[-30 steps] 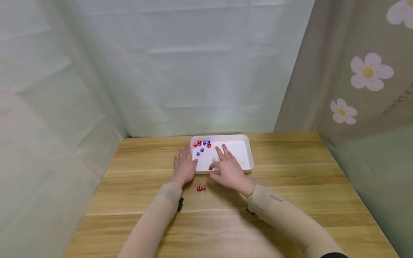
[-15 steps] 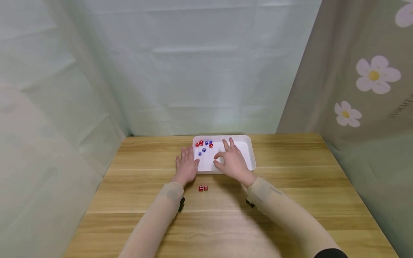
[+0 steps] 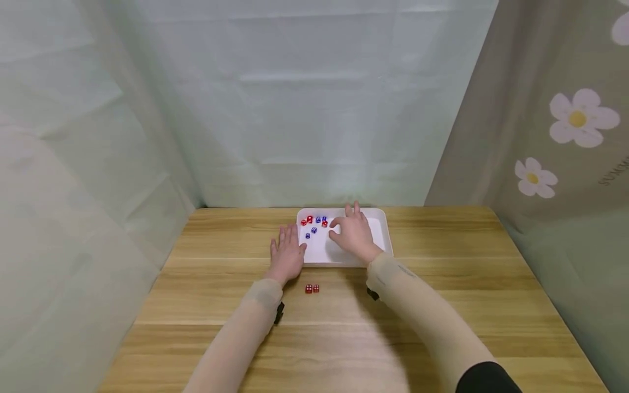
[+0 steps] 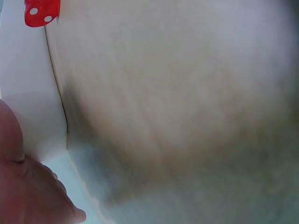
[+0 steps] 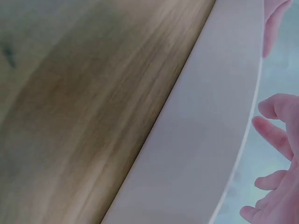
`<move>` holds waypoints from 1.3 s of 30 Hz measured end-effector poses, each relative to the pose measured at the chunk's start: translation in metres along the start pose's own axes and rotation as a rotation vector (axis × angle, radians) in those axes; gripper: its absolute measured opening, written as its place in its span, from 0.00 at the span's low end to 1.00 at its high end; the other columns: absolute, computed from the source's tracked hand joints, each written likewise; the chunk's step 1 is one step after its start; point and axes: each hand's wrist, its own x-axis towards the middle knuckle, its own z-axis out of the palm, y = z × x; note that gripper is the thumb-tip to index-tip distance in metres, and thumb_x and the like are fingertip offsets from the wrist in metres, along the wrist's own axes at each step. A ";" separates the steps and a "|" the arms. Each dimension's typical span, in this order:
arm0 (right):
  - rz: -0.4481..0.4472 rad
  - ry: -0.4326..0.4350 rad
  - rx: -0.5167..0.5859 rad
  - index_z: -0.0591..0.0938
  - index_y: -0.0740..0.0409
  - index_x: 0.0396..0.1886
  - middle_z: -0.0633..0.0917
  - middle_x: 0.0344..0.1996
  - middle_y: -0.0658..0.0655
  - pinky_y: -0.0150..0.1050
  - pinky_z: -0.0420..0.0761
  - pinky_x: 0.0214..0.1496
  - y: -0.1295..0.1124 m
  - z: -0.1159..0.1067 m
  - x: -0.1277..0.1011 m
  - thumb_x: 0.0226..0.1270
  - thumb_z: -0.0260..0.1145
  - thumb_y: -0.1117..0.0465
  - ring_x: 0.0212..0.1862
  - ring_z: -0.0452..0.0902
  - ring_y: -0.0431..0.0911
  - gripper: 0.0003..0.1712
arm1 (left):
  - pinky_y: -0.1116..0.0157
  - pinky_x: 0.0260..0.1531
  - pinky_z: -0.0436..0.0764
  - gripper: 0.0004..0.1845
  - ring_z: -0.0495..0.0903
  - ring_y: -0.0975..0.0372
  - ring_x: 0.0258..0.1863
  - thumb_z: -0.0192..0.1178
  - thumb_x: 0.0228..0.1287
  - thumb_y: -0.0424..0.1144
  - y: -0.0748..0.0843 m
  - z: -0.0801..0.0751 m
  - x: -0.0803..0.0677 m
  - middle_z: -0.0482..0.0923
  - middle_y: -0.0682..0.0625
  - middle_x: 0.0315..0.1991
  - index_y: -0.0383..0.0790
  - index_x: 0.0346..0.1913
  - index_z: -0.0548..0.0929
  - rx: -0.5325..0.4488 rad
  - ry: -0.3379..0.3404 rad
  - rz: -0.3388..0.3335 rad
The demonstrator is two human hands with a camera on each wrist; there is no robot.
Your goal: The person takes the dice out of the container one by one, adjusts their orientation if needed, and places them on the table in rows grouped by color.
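Observation:
A white tray point(image 3: 383, 234) lies at the far middle of the wooden table point(image 3: 442, 284). Several red and blue dice point(image 3: 314, 224) sit in its far left part. My right hand point(image 3: 351, 232) reaches over the tray with its fingers spread, its thumb and forefinger close to the dice, and holds nothing I can see. My left hand point(image 3: 286, 252) rests flat on the table against the tray's left wall. Two red dice point(image 3: 312, 289) lie side by side on the table in front of the tray. The left wrist view shows one red die point(image 4: 42, 11) by the tray wall point(image 4: 28, 93).
Pale green sheeting hangs behind and to the left of the table. A flowered curtain point(image 3: 565, 125) hangs on the right. The table's bare wood stretches to both sides and toward me. The right wrist view shows the tray rim point(image 5: 210, 130) and my fingertips point(image 5: 275, 135).
My right hand has moved forward and left over the tray, toward the dice at its far end. My left hand has stayed in place by the tray.

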 end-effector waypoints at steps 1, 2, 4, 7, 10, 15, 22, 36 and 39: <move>0.011 -0.007 0.000 0.93 0.49 0.50 0.62 0.80 0.75 0.64 0.58 0.82 0.001 0.001 0.002 0.73 0.72 0.49 0.83 0.45 0.73 0.14 | 0.38 0.81 0.33 0.38 0.29 0.47 0.86 0.41 0.89 0.49 0.001 -0.001 -0.001 0.36 0.39 0.88 0.35 0.87 0.40 -0.002 0.004 0.003; 0.017 -0.007 0.001 0.93 0.49 0.50 0.62 0.80 0.75 0.64 0.57 0.82 0.001 0.002 0.004 0.72 0.72 0.49 0.83 0.44 0.73 0.14 | 0.38 0.81 0.34 0.38 0.30 0.46 0.86 0.41 0.88 0.49 0.001 -0.001 -0.001 0.36 0.39 0.88 0.35 0.87 0.40 0.002 0.007 0.004; 0.023 -0.002 -0.001 0.93 0.48 0.50 0.61 0.81 0.75 0.64 0.56 0.82 0.002 0.004 0.007 0.71 0.73 0.49 0.83 0.44 0.74 0.14 | 0.38 0.81 0.35 0.39 0.31 0.45 0.86 0.42 0.88 0.48 0.002 -0.002 -0.002 0.36 0.39 0.88 0.34 0.87 0.41 0.000 0.011 0.009; 0.026 0.005 -0.005 0.93 0.48 0.50 0.61 0.81 0.75 0.64 0.55 0.82 0.003 0.007 0.011 0.69 0.74 0.50 0.83 0.44 0.74 0.14 | 0.37 0.81 0.36 0.39 0.33 0.44 0.86 0.43 0.88 0.48 0.003 -0.002 -0.003 0.36 0.39 0.88 0.34 0.87 0.41 0.001 0.010 0.013; 0.037 -0.003 -0.012 0.93 0.48 0.51 0.60 0.81 0.75 0.64 0.54 0.83 0.003 0.010 0.015 0.69 0.75 0.50 0.83 0.42 0.73 0.15 | 0.37 0.81 0.36 0.38 0.33 0.44 0.86 0.42 0.88 0.48 0.002 -0.002 -0.002 0.36 0.39 0.88 0.34 0.87 0.41 0.015 0.006 0.011; 0.073 -0.029 -0.012 0.92 0.47 0.54 0.58 0.82 0.73 0.63 0.51 0.84 0.001 0.014 0.022 0.70 0.74 0.49 0.85 0.37 0.71 0.16 | 0.37 0.81 0.35 0.38 0.33 0.44 0.86 0.43 0.88 0.48 0.002 -0.001 -0.001 0.36 0.39 0.88 0.33 0.87 0.42 0.010 0.004 0.003; 0.116 -0.048 -0.010 0.92 0.47 0.55 0.57 0.83 0.72 0.62 0.49 0.85 0.001 0.018 0.029 0.70 0.75 0.50 0.85 0.36 0.69 0.17 | 0.39 0.81 0.31 0.39 0.29 0.47 0.86 0.42 0.88 0.48 -0.001 0.003 0.002 0.34 0.40 0.88 0.35 0.87 0.40 -0.006 0.000 -0.001; 0.125 -0.045 -0.051 0.92 0.46 0.53 0.58 0.83 0.72 0.63 0.50 0.84 0.001 0.026 0.037 0.70 0.75 0.50 0.85 0.38 0.69 0.15 | 0.39 0.81 0.31 0.39 0.28 0.47 0.86 0.42 0.88 0.47 0.002 0.005 0.002 0.35 0.40 0.88 0.35 0.87 0.39 -0.006 0.003 -0.010; 0.124 -0.040 -0.060 0.92 0.46 0.53 0.59 0.82 0.73 0.63 0.50 0.84 0.002 0.026 0.039 0.70 0.75 0.49 0.85 0.38 0.69 0.16 | 0.39 0.81 0.32 0.39 0.29 0.48 0.86 0.43 0.88 0.47 0.003 0.003 0.001 0.35 0.40 0.88 0.35 0.87 0.40 -0.001 0.003 -0.010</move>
